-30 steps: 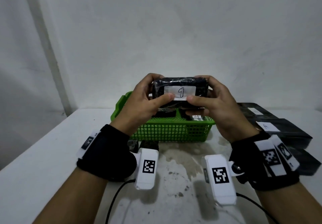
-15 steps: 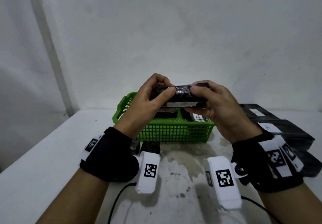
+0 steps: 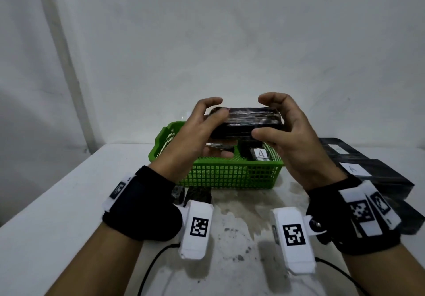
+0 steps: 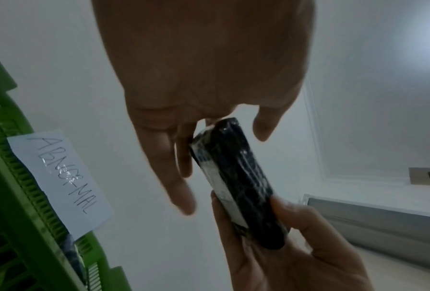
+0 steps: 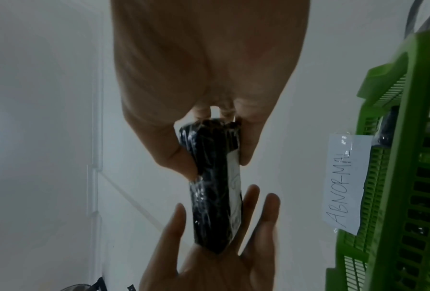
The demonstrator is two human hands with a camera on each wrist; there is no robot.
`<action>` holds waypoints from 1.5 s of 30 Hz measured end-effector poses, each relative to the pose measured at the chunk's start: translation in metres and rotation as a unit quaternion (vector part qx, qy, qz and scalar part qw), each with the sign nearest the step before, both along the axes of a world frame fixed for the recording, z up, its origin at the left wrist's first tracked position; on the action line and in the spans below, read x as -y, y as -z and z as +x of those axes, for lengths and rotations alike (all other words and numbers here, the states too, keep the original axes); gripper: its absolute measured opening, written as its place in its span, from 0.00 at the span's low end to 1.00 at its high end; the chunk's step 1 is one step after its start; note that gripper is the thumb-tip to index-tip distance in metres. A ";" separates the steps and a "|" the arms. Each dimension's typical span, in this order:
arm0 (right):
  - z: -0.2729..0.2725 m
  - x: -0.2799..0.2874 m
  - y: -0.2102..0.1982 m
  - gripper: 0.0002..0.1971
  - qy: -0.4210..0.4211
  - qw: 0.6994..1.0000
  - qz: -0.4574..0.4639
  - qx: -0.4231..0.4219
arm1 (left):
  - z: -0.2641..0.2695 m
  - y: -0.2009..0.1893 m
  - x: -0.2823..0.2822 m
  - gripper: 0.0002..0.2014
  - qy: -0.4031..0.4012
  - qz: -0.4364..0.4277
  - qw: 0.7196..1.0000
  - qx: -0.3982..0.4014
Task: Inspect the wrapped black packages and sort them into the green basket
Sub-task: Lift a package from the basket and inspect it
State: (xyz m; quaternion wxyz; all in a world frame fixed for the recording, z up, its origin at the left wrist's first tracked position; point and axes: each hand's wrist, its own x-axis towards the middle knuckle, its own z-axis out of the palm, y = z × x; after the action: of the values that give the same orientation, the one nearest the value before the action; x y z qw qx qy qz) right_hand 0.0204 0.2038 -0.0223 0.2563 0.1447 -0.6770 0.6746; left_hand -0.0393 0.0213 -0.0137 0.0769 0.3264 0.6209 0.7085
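Observation:
A black package (image 3: 250,121) wrapped in clear film is held level above the green basket (image 3: 230,173). My left hand (image 3: 216,125) holds its left end between thumb and fingers, the index finger lifted off the top. My right hand (image 3: 266,121) pinches the right end, index finger also raised. In the left wrist view the package (image 4: 241,187) shows its white label on the side turned toward the basket (image 4: 22,196). The right wrist view has the package (image 5: 211,206) pinched by my right hand (image 5: 214,157). Inside the basket lies a package labelled "A" (image 3: 259,153).
A paper label reading "ABNORMAL" (image 4: 61,181) is taped to the basket's rim. Black packages (image 3: 377,173) lie stacked on the white table to the right. Small dark objects (image 3: 197,195) sit just in front of the basket. A wall stands close behind.
The package has been rolled over: its white label first faced me and now faces down. Both index fingers have lifted off the top.

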 end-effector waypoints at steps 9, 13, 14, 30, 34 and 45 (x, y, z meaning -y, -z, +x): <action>0.003 0.002 -0.001 0.19 -0.006 0.990 -0.042 0.138 | -0.004 0.007 0.000 0.13 -0.003 0.041 0.999 -0.036; -0.001 0.003 0.002 0.11 0.061 0.993 -0.014 0.096 | -0.003 0.008 -0.002 0.14 -0.025 0.018 0.995 -0.090; -0.001 0.005 0.002 0.11 0.072 0.994 -0.003 0.085 | -0.002 0.009 -0.003 0.14 -0.035 0.016 0.994 -0.100; 0.000 0.005 0.001 0.06 0.032 0.999 -0.022 0.019 | -0.006 0.010 -0.004 0.05 -0.022 0.026 0.996 -0.079; -0.001 0.003 0.002 0.07 0.047 0.999 -0.007 -0.004 | -0.007 0.012 -0.006 0.06 -0.026 0.029 0.996 -0.075; -0.006 0.000 0.007 0.24 0.051 0.995 0.001 0.082 | -0.009 0.013 -0.002 0.14 0.035 0.008 0.997 0.071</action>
State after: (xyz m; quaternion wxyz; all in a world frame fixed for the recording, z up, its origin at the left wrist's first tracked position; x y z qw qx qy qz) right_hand 0.0148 0.2038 -0.0290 0.2338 0.0540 -0.7027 0.6698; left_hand -0.0485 0.0235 -0.0265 0.1425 0.2976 0.5963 0.7318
